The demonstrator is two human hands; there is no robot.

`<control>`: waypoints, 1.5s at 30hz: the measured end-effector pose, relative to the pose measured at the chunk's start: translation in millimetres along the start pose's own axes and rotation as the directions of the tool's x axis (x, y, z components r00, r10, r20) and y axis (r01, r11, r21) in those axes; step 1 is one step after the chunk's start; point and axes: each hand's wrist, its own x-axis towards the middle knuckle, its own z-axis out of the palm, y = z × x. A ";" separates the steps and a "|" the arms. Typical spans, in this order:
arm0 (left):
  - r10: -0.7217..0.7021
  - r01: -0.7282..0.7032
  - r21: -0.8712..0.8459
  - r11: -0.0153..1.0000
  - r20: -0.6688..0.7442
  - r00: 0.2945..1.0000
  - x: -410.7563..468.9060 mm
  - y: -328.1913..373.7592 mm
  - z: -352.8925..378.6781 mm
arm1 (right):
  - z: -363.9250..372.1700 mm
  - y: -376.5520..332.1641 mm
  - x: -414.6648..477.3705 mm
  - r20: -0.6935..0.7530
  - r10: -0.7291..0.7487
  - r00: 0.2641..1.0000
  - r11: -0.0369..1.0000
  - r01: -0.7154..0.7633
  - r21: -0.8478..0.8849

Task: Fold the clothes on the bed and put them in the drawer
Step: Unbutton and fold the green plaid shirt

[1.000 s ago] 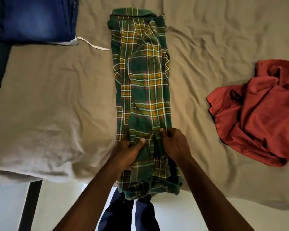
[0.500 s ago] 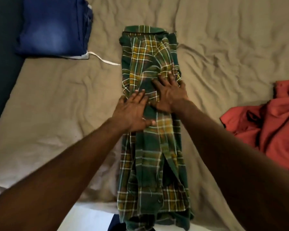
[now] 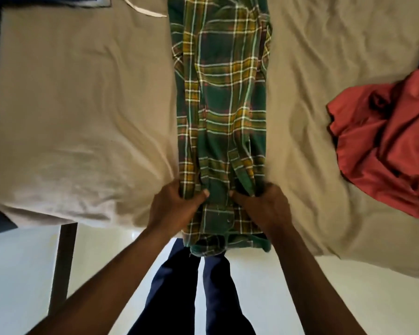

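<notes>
Left hand (image 3: 177, 205), right hand (image 3: 264, 206) grip near hem of plaid shirt (image 3: 224, 105) on bed (image 3: 82, 105), fingers (image 3: 200, 195) curled round cloth. Best: lift evenly, fold toward far end, edges aligned.

Between the left hand (image 3: 173, 206) and right hand (image 3: 264, 207), the flannel shirt (image 3: 224, 112) is dark green plaid with mustard bands and thin white lines. The bedsheet (image 3: 82, 105) beside the left hand is beige. The crumpled garment (image 3: 385, 141) beyond the right hand is rust red.

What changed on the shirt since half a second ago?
The left hand and right hand slid back from pressing flat on the middle of the shirt to its near end, and now grip its side edges. The shirt stays a long strip on the bed; the red garment is unmoved.
</notes>
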 end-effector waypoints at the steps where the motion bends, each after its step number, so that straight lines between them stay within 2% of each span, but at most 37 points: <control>1: -0.024 0.027 -0.043 0.999 0.074 0.997 -4.9 -0.7 -1.7 | -3.2 2.9 -0.7 0.084 0.014 0.996 0.992 -0.024 0.121; 2: -0.021 0.032 -0.079 0.996 0.133 0.991 -7.0 -1.0 -4.9 | -8.7 4.0 -0.2 0.169 0.021 0.985 0.976 -0.057 0.210; 4: -0.002 0.028 -0.115 0.993 0.219 0.976 -11.0 4.4 -16.9 | -25.9 1.2 -2.0 0.298 0.022 0.954 0.966 -0.097 0.238; 6: -0.015 0.081 -0.202 0.976 0.311 0.950 -9.1 19.2 -33.9 | -47.4 -12.1 0.3 0.371 -0.003 0.929 0.949 -0.114 0.293; 9: 0.024 0.168 -0.424 0.890 0.412 0.911 0.2 59.0 -71.1 | -81.8 -53.3 9.8 0.450 -0.118 0.885 0.870 -0.127 0.477; 13: 0.014 0.273 -0.588 0.761 0.436 0.900 49.8 125.4 -114.5 | -116.1 -143.4 43.2 0.387 -0.099 0.917 0.807 -0.153 0.570; 17: -0.030 0.246 -0.830 0.500 0.267 0.963 114.9 172.1 -122.5 | -111.9 -200.1 87.0 0.273 -0.169 0.947 0.679 -0.089 0.728; 19: -0.085 0.179 -0.873 0.453 0.158 0.984 136.2 175.2 -114.4 | -98.4 -205.6 109.0 0.148 -0.130 0.980 0.681 -0.020 0.732; 21: -0.089 0.094 -0.865 0.494 0.057 0.994 149.2 168.5 -103.5 | -82.5 -196.1 128.8 -0.137 -0.076 0.988 0.780 0.144 0.609; 22: -0.077 0.021 -0.823 0.568 -0.028 0.997 155.8 161.5 -98.6 | -75.2 -185.6 134.5 -0.296 -0.080 0.952 0.855 0.218 0.471; 23: -0.061 -0.070 -0.738 0.671 -0.149 0.987 159.8 154.2 -92.6 | -67.9 -175.0 133.0 -0.395 -0.097 0.914 0.908 0.244 0.341; 25: -0.014 -0.154 -0.428 0.891 -0.363 0.932 158.1 135.3 -81.5 | -49.9 -151.9 123.0 -0.416 -0.127 0.901 0.954 0.225 0.196; 26: 0.024 -0.168 -0.288 0.943 -0.443 0.896 150.4 128.4 -73.6 | -42.2 -139.8 119.8 -0.429 -0.144 0.892 0.959 0.232 0.161; 27: 0.080 -0.198 -0.180 0.963 -0.511 0.856 140.2 122.4 -63.9 | -35.5 -130.1 114.0 -0.472 -0.179 0.863 0.957 0.264 0.120; 29: 0.180 -0.254 -0.050 0.966 -0.577 0.796 116.6 113.2 -48.0 | -21.2 -113.5 107.0 -0.597 -0.307 0.741 0.930 0.368 -0.021; 30: 0.172 -0.248 -0.060 0.967 -0.566 0.807 112.6 110.7 -38.9 | -16.4 -108.8 103.9 -0.631 -0.347 0.694 0.912 0.407 -0.054; 32: -0.009 -0.120 -0.261 0.958 -0.444 0.896 105.0 122.1 -29.6 | -7.8 -101.5 101.4 -0.631 -0.349 0.693 0.903 0.428 -0.029; 33: -0.099 -0.062 -0.404 0.913 -0.365 0.926 104.7 130.3 -28.6 | -6.4 -100.2 101.0 -0.608 -0.345 0.715 0.905 0.425 -0.014; 34: -0.127 -0.047 -0.524 0.850 -0.290 0.949 104.4 139.9 -30.2 | -5.8 -98.7 102.9 -0.578 -0.345 0.739 0.906 0.422 -0.001; 35: -0.094 -0.061 -0.641 0.765 -0.205 0.974 101.9 151.4 -34.4 | -6.7 -97.8 104.3 -0.546 -0.330 0.770 0.911 0.411 0.030; 37: 0.165 -0.116 -0.872 0.476 -0.041 0.985 94.5 179.5 -51.7 | -12.2 -101.2 108.6 -0.490 -0.250 0.835 0.913 0.371 0.166; 38: 0.296 -0.108 -0.943 0.315 -0.010 0.955 89.1 189.4 -59.9 | -15.2 -101.3 110.3 -0.476 -0.216 0.853 0.902 0.361 0.238; 39: 0.378 -0.130 -0.963 0.234 -0.033 0.925 88.9 194.6 -69.3 | -18.8 -102.9 111.9 -0.482 -0.208 0.851 0.888 0.371 0.271; 40: 0.394 -0.224 -0.940 0.259 -0.109 0.913 92.3 194.4 -75.3 | -22.7 -103.2 114.1 -0.504 -0.218 0.836 0.886 0.386 0.257; 41: 0.335 -0.349 -0.850 0.394 -0.220 0.916 95.3 192.6 -79.6 | -27.0 -103.6 115.7 -0.510 -0.229 0.829 0.890 0.390 0.234; 42: 0.237 -0.433 -0.680 0.592 -0.366 0.900 103.1 182.1 -79.0 | -30.5 -102.4 117.4 -0.490 -0.225 0.842 0.903 0.369 0.219; 43: 0.136 -0.401 -0.495 0.771 -0.487 0.863 108.8 166.6 -74.7 | -33.6 -101.3 116.7 -0.447 -0.209 0.870 0.918 0.332 0.218; 44: 0.043 -0.284 -0.360 0.888 -0.551 0.833 110.9 149.7 -67.5 | -33.4 -99.9 116.7 -0.398 -0.188 0.898 0.934 0.289 0.210; 45: -0.022 -0.160 -0.276 0.948 -0.557 0.830 106.4 132.3 -55.1 | -31.6 -94.5 115.2 -0.375 -0.188 0.908 0.949 0.266 0.168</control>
